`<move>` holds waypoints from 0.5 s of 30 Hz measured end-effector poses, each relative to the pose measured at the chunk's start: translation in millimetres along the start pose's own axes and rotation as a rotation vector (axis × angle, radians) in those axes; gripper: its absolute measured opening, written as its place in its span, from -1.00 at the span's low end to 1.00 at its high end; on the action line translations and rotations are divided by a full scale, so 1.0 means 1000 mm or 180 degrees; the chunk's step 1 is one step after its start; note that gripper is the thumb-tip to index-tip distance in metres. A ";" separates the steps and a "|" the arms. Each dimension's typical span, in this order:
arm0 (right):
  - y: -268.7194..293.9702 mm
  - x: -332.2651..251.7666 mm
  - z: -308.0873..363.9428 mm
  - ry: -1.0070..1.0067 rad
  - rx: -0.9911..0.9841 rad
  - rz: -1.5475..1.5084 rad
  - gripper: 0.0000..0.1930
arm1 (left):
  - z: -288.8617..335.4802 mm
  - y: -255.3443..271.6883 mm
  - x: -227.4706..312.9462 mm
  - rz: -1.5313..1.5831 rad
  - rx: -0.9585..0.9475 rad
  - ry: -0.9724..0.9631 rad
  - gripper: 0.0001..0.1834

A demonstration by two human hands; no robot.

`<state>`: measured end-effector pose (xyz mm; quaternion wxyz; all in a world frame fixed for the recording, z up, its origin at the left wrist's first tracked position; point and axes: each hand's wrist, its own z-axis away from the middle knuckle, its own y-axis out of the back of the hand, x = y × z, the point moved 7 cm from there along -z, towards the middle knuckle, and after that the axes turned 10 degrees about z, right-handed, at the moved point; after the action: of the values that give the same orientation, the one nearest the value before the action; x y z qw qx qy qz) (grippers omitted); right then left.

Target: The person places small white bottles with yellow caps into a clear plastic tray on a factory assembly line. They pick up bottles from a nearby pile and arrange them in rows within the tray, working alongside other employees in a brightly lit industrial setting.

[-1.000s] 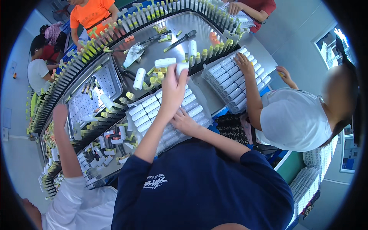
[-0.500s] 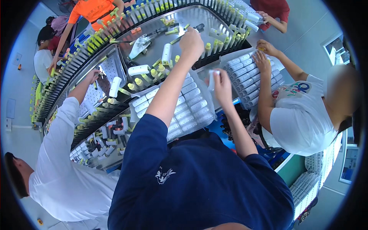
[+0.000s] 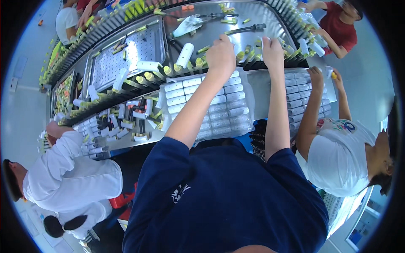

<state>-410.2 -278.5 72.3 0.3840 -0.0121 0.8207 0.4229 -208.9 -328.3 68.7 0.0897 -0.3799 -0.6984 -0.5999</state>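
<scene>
My left hand point(image 3: 222, 58) is closed above the near row of yellow-green-tipped holders point(image 3: 199, 63), its fingers curled round something I cannot make out. To its right, my right hand point(image 3: 273, 51) pinches a white plastic shell point(image 3: 265, 41) in front of the same row. Below my hands lies a tray packed with white rounded casings point(image 3: 220, 100), bedded in clear plastic film. Just left of my left hand, a white casing point(image 3: 185, 55) leans over the holders. Beyond my fingers, a dark rod-shaped tool point(image 3: 249, 28) rests on the metal tabletop.
A light glove point(image 3: 187, 26) lies farther back on the metal table. At the left are a perforated metal tray point(image 3: 126, 52) and a pile of loose casings point(image 3: 122, 120). Co-workers stand on both sides; one at the right handles parts over another casing tray point(image 3: 297, 95).
My view has shifted. My left hand has drawn back from the tabletop toward the near row. My right hand has moved from beside the casing tray up to the row, still gripping the white shell.
</scene>
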 end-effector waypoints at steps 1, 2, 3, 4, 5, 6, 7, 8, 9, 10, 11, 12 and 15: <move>-0.006 -0.017 0.004 0.0347 -0.0069 0.0134 -0.53 | 0.011 0.010 -0.003 -0.0137 0.0394 -0.0208 -0.60; -0.014 -0.033 0.011 0.0695 -0.0135 0.0262 -0.53 | 0.016 0.014 -0.011 -0.0314 0.0431 -0.0308 -0.61; -0.026 -0.049 0.016 0.0991 -0.0243 0.0614 -0.56 | 0.019 0.025 -0.018 -0.0486 0.0459 -0.0440 -0.60; -0.042 -0.054 0.016 0.0815 -0.0526 0.0871 -0.56 | 0.018 0.031 -0.023 -0.0612 0.0445 -0.0577 -0.57; -0.057 -0.069 0.023 0.1062 -0.0414 0.1363 -0.60 | 0.017 0.037 -0.027 -0.0630 0.0499 -0.0654 -0.62; -0.071 -0.080 0.034 0.1299 -0.0280 0.1844 -0.64 | 0.013 0.037 -0.033 -0.0729 0.0471 -0.0584 -0.72; -0.082 -0.085 0.045 0.1528 -0.0027 0.2032 -0.67 | 0.011 0.040 -0.038 -0.0838 0.0313 -0.0508 -0.81; -0.090 -0.091 0.053 0.1763 0.0270 0.2241 -0.70 | 0.004 0.038 -0.053 -0.0856 0.0199 -0.0319 -0.82; -0.104 -0.089 0.053 0.1820 -0.0025 0.2021 -0.74 | 0.003 0.041 -0.056 -0.0846 0.0020 -0.0098 -0.77; -0.116 -0.090 0.058 0.1889 -0.0144 0.1836 -0.76 | 0.000 0.037 -0.079 -0.0700 -0.0041 0.0038 -0.63; -0.113 -0.107 0.075 0.2228 -0.0174 0.2039 -0.68 | 0.009 0.042 -0.096 -0.0543 -0.0074 -0.0036 -0.56; -0.094 -0.103 0.085 0.2384 0.0542 0.1379 -0.60 | 0.016 0.050 -0.084 -0.0124 -0.0079 -0.0074 -0.44; -0.079 -0.087 0.142 0.1746 -0.0659 -0.0009 -0.64 | 0.054 0.071 -0.097 -0.0074 0.0462 -0.0407 -0.27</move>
<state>-233.4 -256.1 24.4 0.1451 -0.1663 0.8463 0.4848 -78.6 -321.1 53.4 0.0653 -0.4017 -0.7486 -0.5233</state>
